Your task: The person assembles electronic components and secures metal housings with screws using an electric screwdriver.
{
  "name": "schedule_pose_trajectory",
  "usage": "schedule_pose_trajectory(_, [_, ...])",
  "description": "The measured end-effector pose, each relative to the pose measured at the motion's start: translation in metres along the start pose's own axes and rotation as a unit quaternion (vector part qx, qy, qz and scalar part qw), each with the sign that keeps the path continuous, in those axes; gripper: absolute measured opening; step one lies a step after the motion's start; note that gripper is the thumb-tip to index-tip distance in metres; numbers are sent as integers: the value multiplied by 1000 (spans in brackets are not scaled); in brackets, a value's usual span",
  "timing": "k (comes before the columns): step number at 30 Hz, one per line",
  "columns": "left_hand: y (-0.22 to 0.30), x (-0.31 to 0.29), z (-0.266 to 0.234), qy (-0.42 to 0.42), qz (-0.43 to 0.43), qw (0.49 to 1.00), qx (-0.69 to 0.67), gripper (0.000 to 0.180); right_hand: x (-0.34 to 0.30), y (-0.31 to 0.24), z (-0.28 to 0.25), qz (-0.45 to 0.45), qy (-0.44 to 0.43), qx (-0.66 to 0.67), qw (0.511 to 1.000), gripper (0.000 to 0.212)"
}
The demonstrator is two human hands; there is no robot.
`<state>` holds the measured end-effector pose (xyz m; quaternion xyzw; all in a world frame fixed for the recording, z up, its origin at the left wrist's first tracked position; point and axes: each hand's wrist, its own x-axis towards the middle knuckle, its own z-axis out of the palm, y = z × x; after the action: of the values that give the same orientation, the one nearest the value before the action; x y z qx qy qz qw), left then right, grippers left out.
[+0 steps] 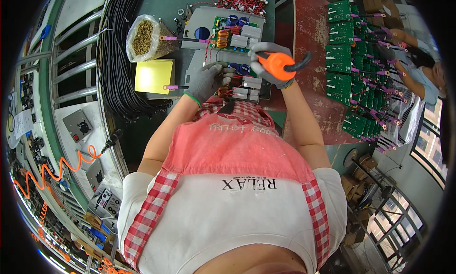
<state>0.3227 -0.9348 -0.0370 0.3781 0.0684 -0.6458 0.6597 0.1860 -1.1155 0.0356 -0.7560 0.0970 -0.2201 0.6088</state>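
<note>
My right hand (268,67), in a grey glove, is wrapped round an orange electric screwdriver (280,66) with a black cord; its tip is hidden. My left hand (208,81), gloved the same way, has its fingers curled together over the left edge of the nearer circuit board (244,86). What they may pinch is too small to make out. That board carries blue capacitors and pale blocks, and lies on a grey metal plate (197,65). Just beyond sits a similar board (237,34) with a copper coil, on another grey plate (209,16).
On the left lie a bag of small brass-coloured screws (142,39), a stack of yellow sheets (154,76) and a bundle of black cables (116,51). Red-and-white wire connectors (242,1) are heaped at the back. Several green boards (338,58) with purple-sleeved leads stand right, near another person (422,79).
</note>
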Motion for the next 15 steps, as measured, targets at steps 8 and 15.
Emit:
schedule_pose_trajectory(8, [-2,-1,-7,-4,14,1000,-18,31,7,31,-4,13,40,45,998,26])
schedule_pose_trajectory(15, [-7,1,-7,33,0,999,-21,29,20,14,-10,35,122,33,991,28])
